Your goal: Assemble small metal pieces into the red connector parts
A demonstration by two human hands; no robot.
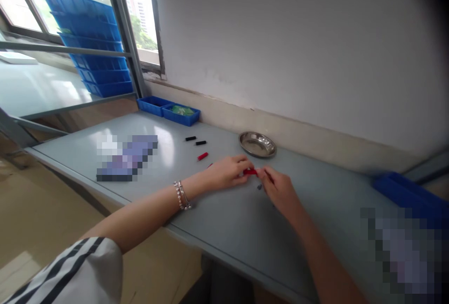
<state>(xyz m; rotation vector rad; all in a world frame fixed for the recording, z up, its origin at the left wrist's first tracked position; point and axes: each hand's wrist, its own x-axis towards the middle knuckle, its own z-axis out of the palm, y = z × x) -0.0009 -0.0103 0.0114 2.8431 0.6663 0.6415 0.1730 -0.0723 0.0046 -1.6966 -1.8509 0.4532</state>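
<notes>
Red cylinder in left hand

Shiny, smooth metal in the dish; glossy finish across the table; plastic look to the held tube and bins; matt surface on the wall; cloth in the sleeve.

stacked blue bins — near a bright window, plain pale wall, tan floor

I'd call this a small assembly workroom, with stacked blue plastic parts bins near a long workbench.
</notes>
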